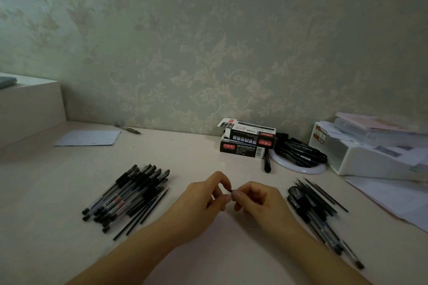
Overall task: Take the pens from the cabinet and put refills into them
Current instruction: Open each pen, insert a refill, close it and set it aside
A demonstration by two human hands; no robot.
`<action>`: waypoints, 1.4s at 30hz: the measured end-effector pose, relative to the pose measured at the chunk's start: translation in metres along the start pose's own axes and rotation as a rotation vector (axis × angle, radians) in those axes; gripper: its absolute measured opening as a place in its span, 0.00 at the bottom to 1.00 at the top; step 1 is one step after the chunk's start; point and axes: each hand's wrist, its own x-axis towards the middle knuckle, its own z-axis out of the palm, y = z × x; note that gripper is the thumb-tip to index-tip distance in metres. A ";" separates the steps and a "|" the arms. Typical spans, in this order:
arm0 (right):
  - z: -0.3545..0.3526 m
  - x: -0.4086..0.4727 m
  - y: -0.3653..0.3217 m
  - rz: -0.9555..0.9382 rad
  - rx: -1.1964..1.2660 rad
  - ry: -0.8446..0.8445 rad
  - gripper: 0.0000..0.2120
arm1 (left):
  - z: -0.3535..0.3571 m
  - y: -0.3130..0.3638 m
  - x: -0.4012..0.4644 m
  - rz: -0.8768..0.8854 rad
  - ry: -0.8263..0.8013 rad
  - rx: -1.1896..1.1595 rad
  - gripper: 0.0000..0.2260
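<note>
Mid-task: with pens [126, 194] heaped at left and a second pile with refills [317, 206] at right on the desk [196, 155], the left hand [203, 196] and right hand [257, 199] pinch a small dark piece [231, 190], possibly a refill tip, with curled fingertips, many pens seemingly remaining.

We see a dim, flat-lit scene with a greenish-grey cast and no hard light source in view. The wall [208, 41] fades darker toward its upper corners. Shadows on the table [190, 152] are soft and faint; the palest patch lies near its front edge between the forearms. The white ring [301, 170] at the table's back right gives a mild sheen. Wide-angle bending curves the table's edges. The pens [324, 220] at the right smear with blur toward the front edge, and the hands look slightly soft.
</note>
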 end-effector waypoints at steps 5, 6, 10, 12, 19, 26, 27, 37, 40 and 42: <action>-0.006 0.002 0.001 -0.001 0.090 0.058 0.04 | -0.002 0.001 -0.001 0.007 0.004 0.014 0.06; -0.006 0.002 0.001 0.008 0.114 0.096 0.05 | -0.002 0.001 -0.001 0.004 0.009 0.026 0.06; -0.007 0.000 0.003 0.016 0.027 0.199 0.07 | -0.005 0.000 0.000 -0.012 0.040 0.076 0.06; -0.005 -0.003 0.003 -0.029 -0.120 0.142 0.09 | -0.006 -0.001 0.000 -0.014 0.054 0.099 0.06; 0.004 -0.004 0.002 -0.201 -0.477 0.024 0.08 | -0.005 -0.002 -0.001 -0.015 0.085 0.106 0.08; 0.004 -0.005 -0.003 -0.165 -0.308 0.131 0.07 | -0.004 0.000 0.002 -0.038 0.091 -0.023 0.14; 0.003 -0.005 -0.004 -0.146 -0.224 0.144 0.06 | -0.004 0.001 0.003 -0.039 0.084 -0.066 0.15; -0.004 -0.002 -0.012 0.092 0.374 0.209 0.07 | 0.001 0.006 0.002 0.026 0.052 -0.034 0.21; -0.020 0.001 -0.012 0.002 0.384 0.428 0.08 | 0.000 0.004 -0.001 0.018 0.056 0.087 0.19; -0.031 0.002 -0.009 -0.062 0.235 0.535 0.07 | -0.002 0.003 -0.002 0.010 0.076 0.128 0.17</action>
